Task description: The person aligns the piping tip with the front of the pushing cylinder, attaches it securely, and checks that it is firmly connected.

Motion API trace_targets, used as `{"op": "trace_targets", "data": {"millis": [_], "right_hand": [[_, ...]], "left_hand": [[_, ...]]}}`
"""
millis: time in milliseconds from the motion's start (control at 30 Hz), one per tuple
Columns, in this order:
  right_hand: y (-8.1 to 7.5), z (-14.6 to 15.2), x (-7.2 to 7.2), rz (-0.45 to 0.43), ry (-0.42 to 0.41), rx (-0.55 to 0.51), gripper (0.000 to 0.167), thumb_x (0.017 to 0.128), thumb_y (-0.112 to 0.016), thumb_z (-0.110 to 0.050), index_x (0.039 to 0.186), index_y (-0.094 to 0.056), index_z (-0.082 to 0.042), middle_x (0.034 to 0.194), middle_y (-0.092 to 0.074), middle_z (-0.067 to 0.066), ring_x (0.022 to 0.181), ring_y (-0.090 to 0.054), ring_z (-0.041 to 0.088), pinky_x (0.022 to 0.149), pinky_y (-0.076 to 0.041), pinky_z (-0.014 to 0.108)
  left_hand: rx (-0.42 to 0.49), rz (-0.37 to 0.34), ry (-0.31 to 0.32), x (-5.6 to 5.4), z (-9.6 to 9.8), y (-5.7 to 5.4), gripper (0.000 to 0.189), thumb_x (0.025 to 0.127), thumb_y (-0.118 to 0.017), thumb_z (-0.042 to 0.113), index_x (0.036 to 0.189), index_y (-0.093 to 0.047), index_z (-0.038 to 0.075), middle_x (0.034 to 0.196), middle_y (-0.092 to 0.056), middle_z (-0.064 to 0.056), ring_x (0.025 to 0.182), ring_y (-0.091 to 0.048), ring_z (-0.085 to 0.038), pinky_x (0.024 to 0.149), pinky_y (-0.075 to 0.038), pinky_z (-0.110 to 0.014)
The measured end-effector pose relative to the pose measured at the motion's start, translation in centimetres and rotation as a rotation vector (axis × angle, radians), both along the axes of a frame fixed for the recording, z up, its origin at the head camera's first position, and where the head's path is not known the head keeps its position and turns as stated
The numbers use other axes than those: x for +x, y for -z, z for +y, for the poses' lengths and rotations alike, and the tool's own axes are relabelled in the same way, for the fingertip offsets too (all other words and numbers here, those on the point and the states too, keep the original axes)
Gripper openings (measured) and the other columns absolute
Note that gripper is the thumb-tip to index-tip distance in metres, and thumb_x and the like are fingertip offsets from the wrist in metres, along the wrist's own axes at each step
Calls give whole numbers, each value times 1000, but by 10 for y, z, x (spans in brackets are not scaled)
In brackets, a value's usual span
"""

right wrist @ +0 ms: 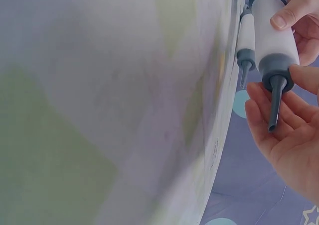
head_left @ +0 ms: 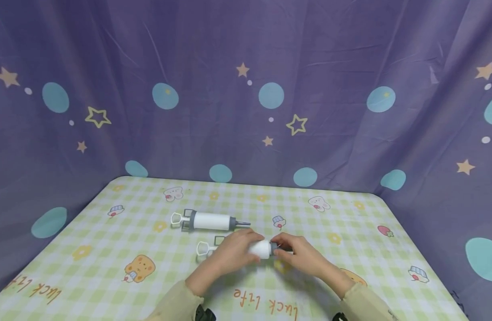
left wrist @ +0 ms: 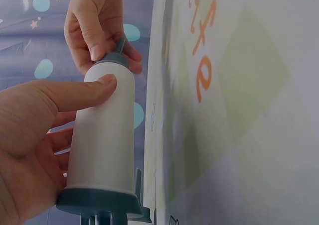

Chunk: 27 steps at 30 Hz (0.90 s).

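My left hand grips the white barrel of a large syringe that lies crosswise above the table, its thumb along the barrel in the left wrist view. The right hand pinches the grey end cap between thumb and fingers, at the base of the thin nozzle. A white loop handle sticks out past the left hand, which hides part of the barrel. Just behind lies a second, similar syringe, its nozzle pointing right.
A green-and-white checked tablecloth with cartoon prints covers the table. Behind and around it hangs a purple curtain with stars and turquoise dots.
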State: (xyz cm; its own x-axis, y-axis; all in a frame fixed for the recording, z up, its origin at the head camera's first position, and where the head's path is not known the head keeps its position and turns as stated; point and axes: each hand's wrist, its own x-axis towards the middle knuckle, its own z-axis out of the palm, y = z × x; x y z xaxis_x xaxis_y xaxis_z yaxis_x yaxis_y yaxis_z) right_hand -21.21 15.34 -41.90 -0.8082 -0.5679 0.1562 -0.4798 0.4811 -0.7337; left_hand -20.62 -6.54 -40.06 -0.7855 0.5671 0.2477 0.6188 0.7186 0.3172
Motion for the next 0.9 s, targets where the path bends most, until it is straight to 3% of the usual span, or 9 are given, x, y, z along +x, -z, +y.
{"op": "trace_targets", "data": {"millis": [367, 567, 733, 900], "right_hand": [[1, 2, 0, -21, -7, 72, 33, 97, -40, -34, 117, -56, -13, 112, -63, 0, 98, -62, 14, 81, -50, 26], [-2, 1, 0, -4, 20, 43, 37, 92, -49, -36, 120, -54, -12, 115, -59, 1, 98, -60, 15, 84, -50, 29], [-4, 0, 0, 120, 7, 5, 43, 82, -68, -24, 119, -54, -8, 113, -56, -1, 98, -58, 15, 82, -50, 28], [-3, -1, 0, 243, -22, -10, 44, 75, -72, -9, 116, -54, -4, 108, -55, 0, 97, -56, 14, 79, -51, 24]], "left_hand": [[3, -30, -5, 1, 0, 0, 48, 70, -76, 27, 114, -62, 16, 103, -62, 4, 91, -58, -12, 79, -49, -27], [10, -29, -13, 0, 1, 0, 49, 70, -76, 28, 115, -62, 16, 103, -62, 4, 90, -58, -12, 79, -48, -28], [17, -30, -14, -1, 1, -3, 50, 70, -76, 28, 115, -61, 15, 103, -62, 3, 90, -58, -12, 79, -48, -28], [18, -25, -9, -1, 1, -4, 50, 70, -76, 28, 115, -61, 14, 103, -63, 3, 92, -59, -13, 81, -48, -28]]}}
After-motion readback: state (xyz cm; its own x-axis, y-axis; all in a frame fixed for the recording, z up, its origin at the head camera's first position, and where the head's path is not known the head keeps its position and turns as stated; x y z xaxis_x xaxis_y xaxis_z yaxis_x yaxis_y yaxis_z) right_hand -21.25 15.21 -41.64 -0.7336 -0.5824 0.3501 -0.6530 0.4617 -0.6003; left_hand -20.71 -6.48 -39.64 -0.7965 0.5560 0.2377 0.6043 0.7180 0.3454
